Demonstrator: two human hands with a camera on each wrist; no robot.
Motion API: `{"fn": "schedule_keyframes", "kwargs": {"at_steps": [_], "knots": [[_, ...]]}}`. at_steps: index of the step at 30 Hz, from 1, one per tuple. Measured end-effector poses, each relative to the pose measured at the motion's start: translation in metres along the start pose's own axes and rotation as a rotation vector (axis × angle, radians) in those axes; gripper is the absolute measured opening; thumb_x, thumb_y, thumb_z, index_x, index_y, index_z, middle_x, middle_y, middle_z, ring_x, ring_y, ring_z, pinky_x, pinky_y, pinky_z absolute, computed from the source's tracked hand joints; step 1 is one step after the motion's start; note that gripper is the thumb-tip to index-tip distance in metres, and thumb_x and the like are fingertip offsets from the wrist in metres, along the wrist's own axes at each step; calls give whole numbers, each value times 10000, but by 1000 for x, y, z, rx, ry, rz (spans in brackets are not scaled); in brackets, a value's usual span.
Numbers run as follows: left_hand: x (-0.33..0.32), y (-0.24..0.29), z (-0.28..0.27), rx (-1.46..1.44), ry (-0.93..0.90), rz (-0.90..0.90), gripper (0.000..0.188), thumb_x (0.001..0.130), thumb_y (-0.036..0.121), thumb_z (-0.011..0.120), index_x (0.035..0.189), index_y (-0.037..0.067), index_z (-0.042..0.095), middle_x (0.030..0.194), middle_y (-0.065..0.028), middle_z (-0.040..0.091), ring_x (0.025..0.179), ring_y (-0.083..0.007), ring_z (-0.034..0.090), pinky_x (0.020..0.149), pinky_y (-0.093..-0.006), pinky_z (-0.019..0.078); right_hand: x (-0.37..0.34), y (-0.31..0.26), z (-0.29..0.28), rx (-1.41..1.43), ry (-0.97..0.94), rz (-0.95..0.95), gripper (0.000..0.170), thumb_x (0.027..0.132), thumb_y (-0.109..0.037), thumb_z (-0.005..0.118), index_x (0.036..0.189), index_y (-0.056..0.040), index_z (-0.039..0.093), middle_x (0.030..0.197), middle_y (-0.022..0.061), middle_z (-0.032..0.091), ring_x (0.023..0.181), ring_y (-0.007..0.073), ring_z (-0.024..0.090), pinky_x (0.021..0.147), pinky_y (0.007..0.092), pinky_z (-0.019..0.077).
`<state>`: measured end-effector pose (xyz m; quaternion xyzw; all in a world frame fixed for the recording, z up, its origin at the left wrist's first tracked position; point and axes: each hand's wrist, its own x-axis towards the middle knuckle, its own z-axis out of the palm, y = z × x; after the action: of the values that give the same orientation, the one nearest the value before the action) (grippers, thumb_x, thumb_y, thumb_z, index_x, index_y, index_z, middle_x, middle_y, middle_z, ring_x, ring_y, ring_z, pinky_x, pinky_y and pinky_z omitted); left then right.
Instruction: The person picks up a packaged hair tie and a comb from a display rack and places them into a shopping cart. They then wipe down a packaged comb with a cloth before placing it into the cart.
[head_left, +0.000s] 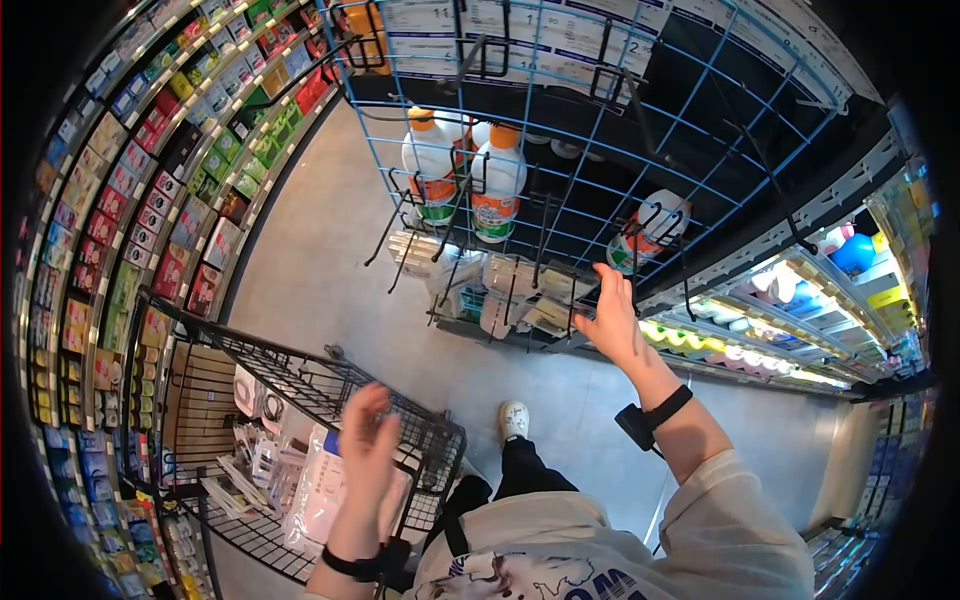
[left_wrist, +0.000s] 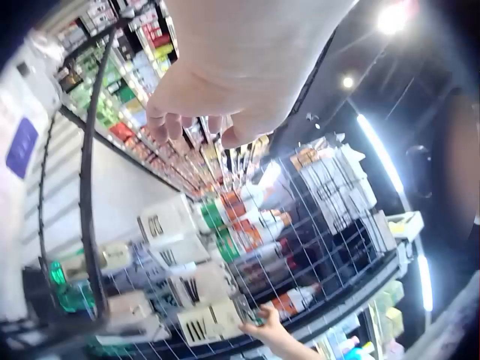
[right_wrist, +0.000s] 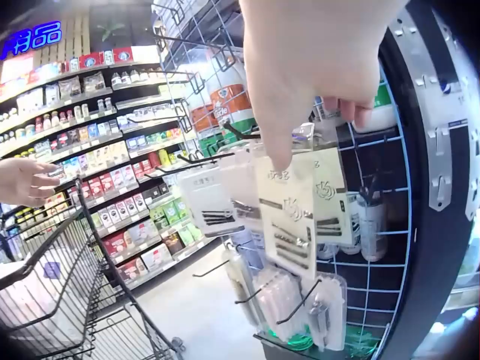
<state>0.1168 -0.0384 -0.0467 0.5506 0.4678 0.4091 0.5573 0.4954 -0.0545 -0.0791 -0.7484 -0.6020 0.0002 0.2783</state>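
Right hand [head_left: 614, 322] is at hanging packs [right_wrist: 289, 214], fingers partly hidden, grip unclear; left hand [head_left: 368, 450] loosely open.

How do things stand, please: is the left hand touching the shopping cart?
Apart: the right wrist view shows the left hand in the air above the shopping cart, with a visible gap below it.

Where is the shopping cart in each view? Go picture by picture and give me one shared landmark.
Head: shopping cart at lower left.
Left wrist: along the left side, partly cut off.
Right wrist: lower left corner, partly cut off.
Shared landmark: the blue wire rack.
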Motion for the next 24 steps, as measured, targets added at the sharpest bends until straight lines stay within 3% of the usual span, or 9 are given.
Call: {"fn": "schedule_keyframes", "kwargs": {"at_steps": [2, 4, 5, 8, 13, 14, 21, 22, 24], "knots": [[-4, -1, 32, -5, -58, -41, 365, 852, -29, 573, 1203, 61, 533, 1280, -63, 495, 1084, -157, 517, 912, -289, 436, 0, 9, 3, 33, -11, 3, 746, 612, -52, 774, 1247, -3, 387, 1065, 178, 510, 959, 361, 495, 836, 424, 430], [-6, -4, 52, -12, -115, -84, 345, 854, -26, 577, 1185, 64, 544, 1281, -65, 492, 1087, -153, 516, 916, -288, 434, -1, 15, 4, 156, -127, 143, 663, 625, -42, 767, 1192, -20, 426, 989, 155, 529, 921, 344, 503, 808, 408, 432], [-7, -8, 58, 1, -143, -78, 310, 853, -18, 580, 1156, 47, 558, 1271, -82, 493, 1051, -151, 541, 885, -276, 453, -2, 20, 5, 179, -167, 112, 566, 645, -57, 764, 1129, -36, 472, 992, 152, 548, 930, 335, 513, 813, 397, 435], [-9, -16, 68, 1, -178, -96, 258, 858, -7, 578, 1114, 24, 578, 1250, -103, 503, 1006, -150, 572, 854, -265, 472, -1, 30, 9, 224, -164, 22, 426, 687, -85, 740, 1059, -40, 536, 948, 154, 583, 956, 324, 522, 818, 387, 437], [-10, -22, 70, -32, -156, -124, 222, 873, 3, 568, 1093, 13, 589, 1209, -104, 532, 984, -145, 583, 855, -269, 471, 3, 24, -6, 288, -403, 207, 174, 764, -132, 684, 888, -35, 610, 863, 175, 623, 879, 335, 573, 763, 392, 465], [-9, -25, 69, -37, -150, -142, 219, 874, 10, 571, 1092, 14, 591, 1165, -96, 558, 963, -138, 589, 846, -265, 473, 3, 21, -11, 287, -402, 153, 151, 776, -134, 672, 856, -26, 602, 846, 172, 639, 817, 330, 612, 724, 393, 484], [-7, -31, 77, -7, -193, -194, 217, 871, 54, 602, 1087, 31, 607, 946, -56, 644, 841, -101, 610, 751, -245, 479, -7, 14, -26, 490, -635, 118, 169, 780, -141, 663, 856, -15, 579, 839, 151, 669, 835, 288, 661, 730, 354, 502], [-7, -33, 78, 23, -219, -211, 236, 864, 74, 619, 1098, 41, 610, 997, -60, 640, 881, -108, 606, 764, -253, 468, -6, 8, -33, 494, -667, 150, 176, 781, -147, 668, 856, -16, 578, 815, 121, 667, 815, 233, 658, 735, 332, 497], [-5, -31, 87, 64, -244, -186, 247, 865, 55, 620, 1111, 37, 601, 1017, -48, 638, 897, -100, 596, 789, -239, 459, -8, 4, -38, 546, -702, 189, 180, 782, -152, 674, 854, -17, 578, 797, 105, 660, 797, 203, 643, 728, 320, 490]]}}
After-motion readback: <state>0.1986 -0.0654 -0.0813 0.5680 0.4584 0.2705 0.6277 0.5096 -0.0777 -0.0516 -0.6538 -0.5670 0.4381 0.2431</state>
